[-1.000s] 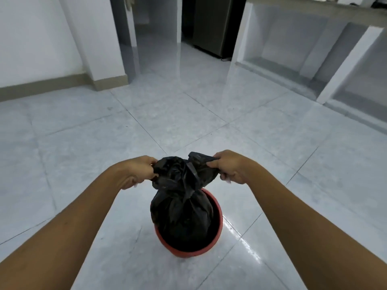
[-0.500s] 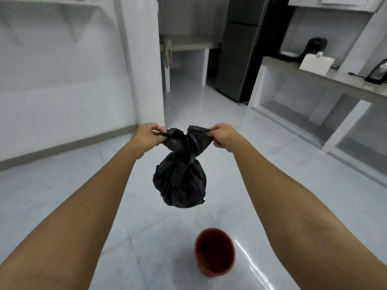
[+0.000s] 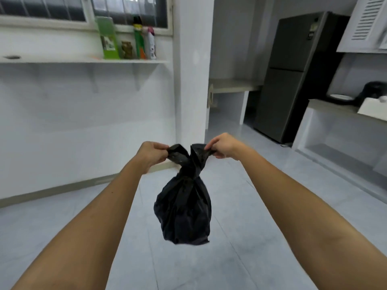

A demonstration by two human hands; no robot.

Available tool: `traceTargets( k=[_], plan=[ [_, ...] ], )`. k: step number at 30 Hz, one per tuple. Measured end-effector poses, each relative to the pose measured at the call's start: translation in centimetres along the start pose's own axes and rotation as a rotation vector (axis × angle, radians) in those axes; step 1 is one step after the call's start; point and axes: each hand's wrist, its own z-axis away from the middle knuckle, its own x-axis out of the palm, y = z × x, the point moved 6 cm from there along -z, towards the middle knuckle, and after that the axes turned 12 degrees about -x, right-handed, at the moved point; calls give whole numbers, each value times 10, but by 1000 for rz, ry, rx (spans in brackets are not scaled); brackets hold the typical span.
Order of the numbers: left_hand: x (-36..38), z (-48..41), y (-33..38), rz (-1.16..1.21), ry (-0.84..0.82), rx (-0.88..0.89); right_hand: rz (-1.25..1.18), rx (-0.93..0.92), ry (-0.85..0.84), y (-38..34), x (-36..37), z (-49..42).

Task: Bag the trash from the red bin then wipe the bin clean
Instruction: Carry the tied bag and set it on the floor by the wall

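Note:
A full black trash bag [image 3: 184, 208] hangs in the air in front of me, well above the grey tiled floor. Its top is twisted into two ears. My left hand [image 3: 151, 154] pinches the left ear and my right hand [image 3: 223, 145] pinches the right ear, both arms stretched forward. The red bin is out of the head view.
A white pillar [image 3: 192, 80] stands straight ahead. A wall shelf [image 3: 83, 59] at the left carries bottles and a green box. A dark fridge [image 3: 293, 76] stands at the back right, beside a counter [image 3: 335, 107] with open white niches below.
The bag has come up out of the red bin and is now held high. My view has tilted up, so the bin has dropped out of sight below.

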Motion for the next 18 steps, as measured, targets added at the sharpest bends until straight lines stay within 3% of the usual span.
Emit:
traceTargets(
  k=[3, 9, 18],
  plan=[
    [-16, -53, 12, -125, 32, -4, 264, -74, -181, -9, 21, -62],
    [-31, -157, 50, -246, 112, -88, 313, -110, -271, -23, 45, -191],
    [-55, -340, 79, -490, 270, -68, 395, -94, -173, -13, 73, -380]
  ],
)
